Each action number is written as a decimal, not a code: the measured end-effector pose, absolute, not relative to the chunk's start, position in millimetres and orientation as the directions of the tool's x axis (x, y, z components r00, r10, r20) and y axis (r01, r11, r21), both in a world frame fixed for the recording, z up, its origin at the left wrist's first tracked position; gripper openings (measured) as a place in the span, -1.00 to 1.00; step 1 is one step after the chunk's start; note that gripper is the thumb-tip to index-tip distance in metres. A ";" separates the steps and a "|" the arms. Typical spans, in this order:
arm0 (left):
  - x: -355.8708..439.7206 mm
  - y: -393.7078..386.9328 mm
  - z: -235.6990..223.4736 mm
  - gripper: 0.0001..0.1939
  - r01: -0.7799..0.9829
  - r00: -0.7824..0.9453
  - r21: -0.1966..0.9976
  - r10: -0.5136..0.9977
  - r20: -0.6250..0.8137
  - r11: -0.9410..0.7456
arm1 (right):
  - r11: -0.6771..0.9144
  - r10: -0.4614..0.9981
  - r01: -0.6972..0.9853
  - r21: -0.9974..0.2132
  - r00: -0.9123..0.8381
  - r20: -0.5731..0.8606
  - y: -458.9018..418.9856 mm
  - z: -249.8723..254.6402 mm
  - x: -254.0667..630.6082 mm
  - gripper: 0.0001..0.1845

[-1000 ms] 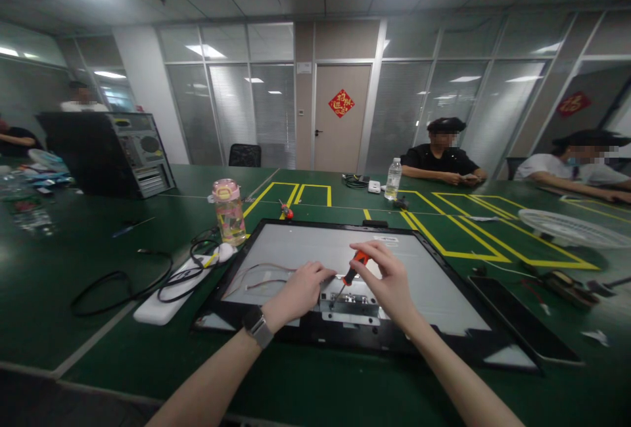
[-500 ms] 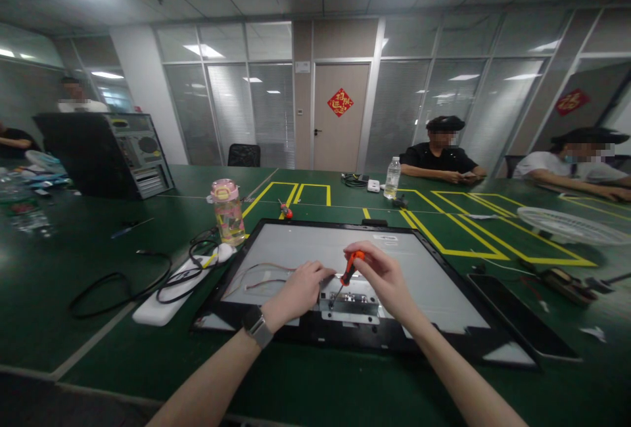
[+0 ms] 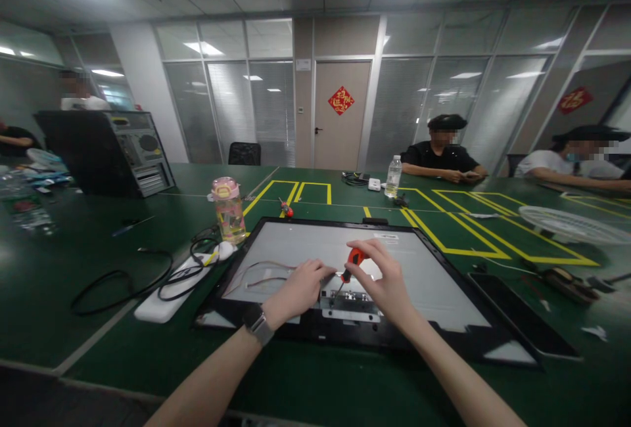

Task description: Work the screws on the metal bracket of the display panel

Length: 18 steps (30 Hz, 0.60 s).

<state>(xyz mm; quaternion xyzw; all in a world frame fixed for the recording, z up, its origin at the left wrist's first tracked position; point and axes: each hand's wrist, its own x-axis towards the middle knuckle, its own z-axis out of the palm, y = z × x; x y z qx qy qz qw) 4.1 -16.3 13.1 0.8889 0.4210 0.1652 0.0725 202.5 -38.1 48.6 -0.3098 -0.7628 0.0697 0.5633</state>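
Observation:
A flat display panel lies on the table in front of me, its pale back facing up inside a black frame. A metal hinge bracket sits near its front edge. My right hand pinches a screwdriver with a red-orange and black handle. The screwdriver is tilted, its shaft pointing down at the bracket's left part; the exact tip contact is too small to tell. My left hand, watch on the wrist, has closed fingers at the bracket's upper left corner, partly hiding it. Thin wires lie on the panel to its left.
Left of the panel are a white power strip with black cables and a pink-lidded bottle. Another screwdriver lies behind it. A black slab lies at right. A computer case stands far left; people sit across the table.
My right hand's fingers have shifted slightly around the screwdriver handle, which has turned a little. My left hand stays at the bracket.

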 end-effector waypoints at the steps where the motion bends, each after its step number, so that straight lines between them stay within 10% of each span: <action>1: 4.1 -16.3 13.3 -0.53 0.728 0.590 0.264 0.775 0.227 -0.632 | 0.797 0.544 0.408 -0.446 -0.163 0.823 -37.6 48.3 202.6 -0.75; 18: 4.3 -16.7 14.1 -0.56 0.723 0.592 0.268 0.771 0.234 -0.637 | 0.807 0.565 0.344 -0.481 -0.210 0.798 -43.7 48.0 199.8 -0.75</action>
